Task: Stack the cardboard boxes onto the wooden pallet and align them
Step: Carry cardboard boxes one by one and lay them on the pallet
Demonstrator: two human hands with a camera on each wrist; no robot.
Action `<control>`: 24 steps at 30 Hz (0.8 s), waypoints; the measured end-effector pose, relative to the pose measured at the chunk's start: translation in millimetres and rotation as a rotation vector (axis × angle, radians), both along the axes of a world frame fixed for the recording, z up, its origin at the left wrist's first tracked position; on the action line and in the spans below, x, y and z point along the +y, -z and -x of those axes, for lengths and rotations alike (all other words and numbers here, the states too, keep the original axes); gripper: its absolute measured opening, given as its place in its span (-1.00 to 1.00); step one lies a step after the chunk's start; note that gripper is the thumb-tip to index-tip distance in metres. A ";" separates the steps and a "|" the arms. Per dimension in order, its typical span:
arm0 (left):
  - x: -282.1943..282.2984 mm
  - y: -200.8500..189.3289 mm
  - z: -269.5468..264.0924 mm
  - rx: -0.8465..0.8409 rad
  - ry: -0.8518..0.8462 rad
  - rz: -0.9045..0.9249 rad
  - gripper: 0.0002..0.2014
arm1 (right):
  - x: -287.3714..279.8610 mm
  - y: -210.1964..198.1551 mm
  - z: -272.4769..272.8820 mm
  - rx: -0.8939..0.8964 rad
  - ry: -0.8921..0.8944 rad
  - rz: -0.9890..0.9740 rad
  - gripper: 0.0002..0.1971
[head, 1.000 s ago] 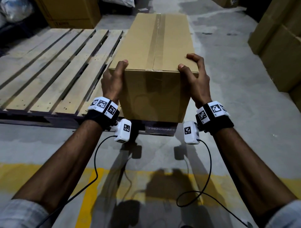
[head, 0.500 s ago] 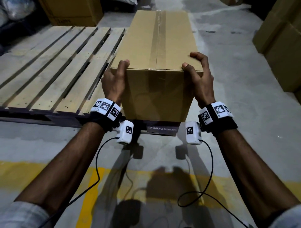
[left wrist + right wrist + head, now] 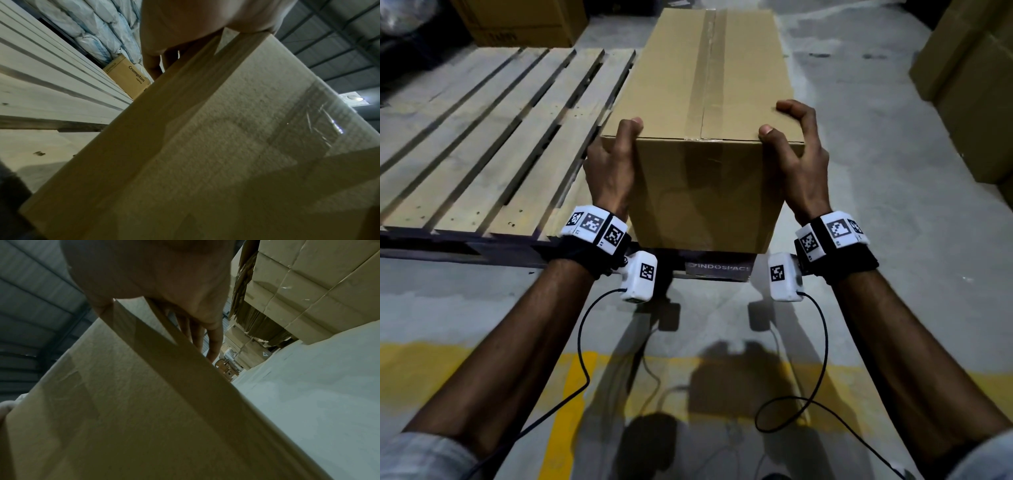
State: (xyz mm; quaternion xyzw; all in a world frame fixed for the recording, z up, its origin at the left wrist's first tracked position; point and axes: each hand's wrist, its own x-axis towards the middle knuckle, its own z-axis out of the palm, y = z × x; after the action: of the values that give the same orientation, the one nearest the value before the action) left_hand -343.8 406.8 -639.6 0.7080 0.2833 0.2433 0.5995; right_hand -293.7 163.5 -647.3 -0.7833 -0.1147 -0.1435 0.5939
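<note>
Concrete warehouse floor surrounds the wooden pallet (image 3: 482, 144); at its right front corner I see the taped cardboard box (image 3: 709, 113), long axis running away from me, left hand (image 3: 609, 171) and right hand (image 3: 801, 164) clamping its near corners.

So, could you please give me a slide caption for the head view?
Both hands, left and right, grip a taped brown cardboard box at the slatted wooden pallet's corner.

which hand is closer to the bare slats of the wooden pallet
Left. The left hand grips the cardboard box's near-left corner beside the wooden pallet's slats; the right hand holds the far corner.
</note>
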 end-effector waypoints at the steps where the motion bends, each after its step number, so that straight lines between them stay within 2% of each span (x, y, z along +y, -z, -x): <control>1: -0.2 0.3 0.2 -0.005 -0.006 -0.003 -0.13 | 0.2 -0.6 -0.1 0.001 -0.006 0.001 -0.40; 7: 0.7 2.9 -0.6 -0.002 -0.014 -0.034 -0.05 | -2.4 3.3 -1.8 -0.020 -0.017 0.000 -0.44; 9: 2.1 4.2 -0.5 -0.014 -0.004 -0.009 -0.17 | -3.9 4.7 -3.9 -0.037 -0.031 0.017 -0.40; 11: 3.5 6.0 -2.3 -0.065 0.034 -0.031 -0.40 | -6.1 3.4 -6.3 -0.041 -0.056 0.048 -0.33; 14: 10.1 -3.7 -7.8 -0.171 0.020 -0.102 -0.41 | -12.5 -6.0 -11.0 -0.089 -0.023 0.049 -0.31; 19: 28.4 -50.8 -5.9 -0.147 -0.104 -0.077 -0.42 | -26.7 -51.2 -13.0 -0.075 0.014 0.105 -0.35; 24: 22.4 -121.8 14.3 -0.014 -0.088 -0.031 -0.54 | -29.5 -139.3 2.8 0.035 0.034 0.196 -0.39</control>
State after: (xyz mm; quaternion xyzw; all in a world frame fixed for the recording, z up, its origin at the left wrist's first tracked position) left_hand -358.1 429.2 -517.8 0.7021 0.3062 0.2788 0.5793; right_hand -296.4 134.0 -508.0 -0.8419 -0.1047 -0.1279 0.5138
